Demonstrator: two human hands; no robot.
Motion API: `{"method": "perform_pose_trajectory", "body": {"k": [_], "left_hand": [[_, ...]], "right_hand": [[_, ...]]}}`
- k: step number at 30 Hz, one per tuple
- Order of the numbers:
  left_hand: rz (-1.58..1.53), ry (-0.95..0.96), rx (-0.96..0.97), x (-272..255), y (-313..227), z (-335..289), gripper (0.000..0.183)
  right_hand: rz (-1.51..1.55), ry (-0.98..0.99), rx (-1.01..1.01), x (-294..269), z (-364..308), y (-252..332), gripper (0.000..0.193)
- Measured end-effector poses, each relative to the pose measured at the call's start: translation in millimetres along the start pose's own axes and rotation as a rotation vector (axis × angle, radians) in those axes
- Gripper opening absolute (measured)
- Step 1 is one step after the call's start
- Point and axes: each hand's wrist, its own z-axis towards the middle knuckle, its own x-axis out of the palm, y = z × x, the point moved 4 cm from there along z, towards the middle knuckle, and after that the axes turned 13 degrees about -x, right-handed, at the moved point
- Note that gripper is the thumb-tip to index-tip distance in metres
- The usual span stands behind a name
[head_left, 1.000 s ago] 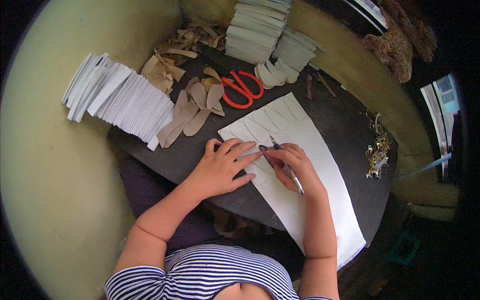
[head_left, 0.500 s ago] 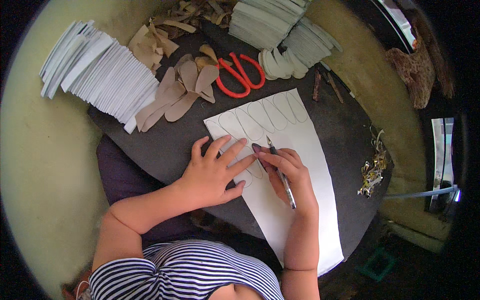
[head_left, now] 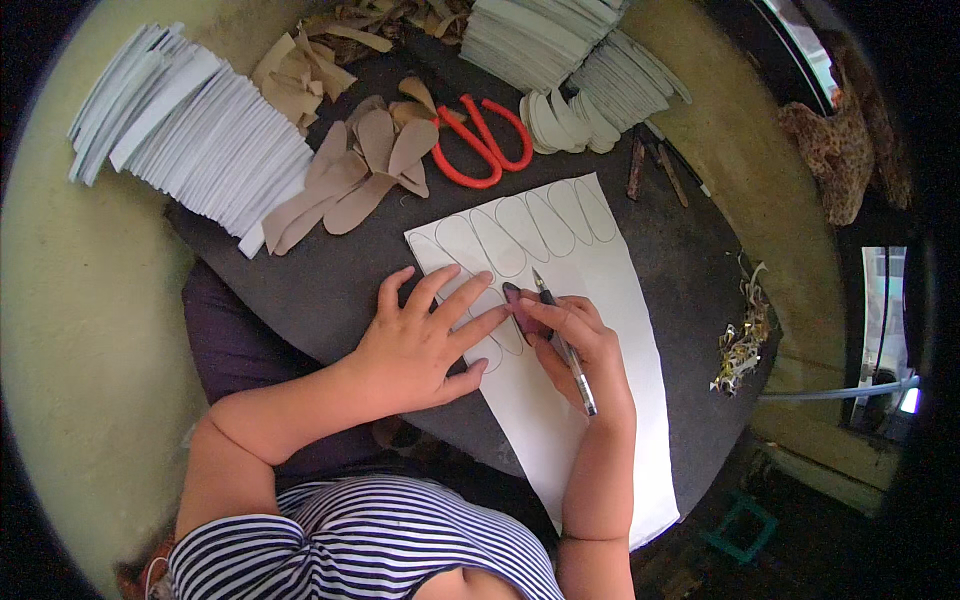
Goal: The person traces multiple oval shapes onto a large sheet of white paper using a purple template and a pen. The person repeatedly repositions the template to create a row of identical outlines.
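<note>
A long white sheet point(head_left: 610, 400) lies on the dark board, with rows of elongated rounded outlines drawn along its far and left parts. My left hand point(head_left: 415, 335) rests on the sheet's left edge, palm down with fingers spread. My right hand point(head_left: 585, 345) holds a clear pen point(head_left: 572, 362) slantwise, its tip pointing away from me and apart from the outlines' lines. Between the right thumb and fingers is a small dark purplish, rounded flat piece point(head_left: 528, 315), set against the paper beside my left fingertips; part of it is hidden by the fingers.
Beyond the sheet lie red-handled scissors point(head_left: 467, 165), brown oval cut pieces point(head_left: 375, 165) and white oval pieces point(head_left: 555, 125). Stacks of white strips point(head_left: 205, 130) stand at the far left, with more grey-white stacks point(head_left: 540, 45) at the back. Shiny scraps point(head_left: 740, 345) sit near the board's point(head_left: 700, 260) right edge.
The right thumb and fingers have shifted slightly on the dark piece, so more of it shows. The left hand stays in place on the sheet, and the whole view has moved a little.
</note>
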Motion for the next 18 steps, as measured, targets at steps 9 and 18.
{"method": "perform_pose_trajectory", "body": {"k": [9,18], "left_hand": [[0.009,0.013,-0.008,2.0,1.5,-1.7,0.06],[0.014,-0.007,0.0,1.2,1.0,-0.9,0.059]], "right_hand": [[-0.001,0.002,-0.054,0.7,3.3,3.9,0.048],[0.009,0.006,-0.017,-0.5,3.9,6.3,0.048]]}}
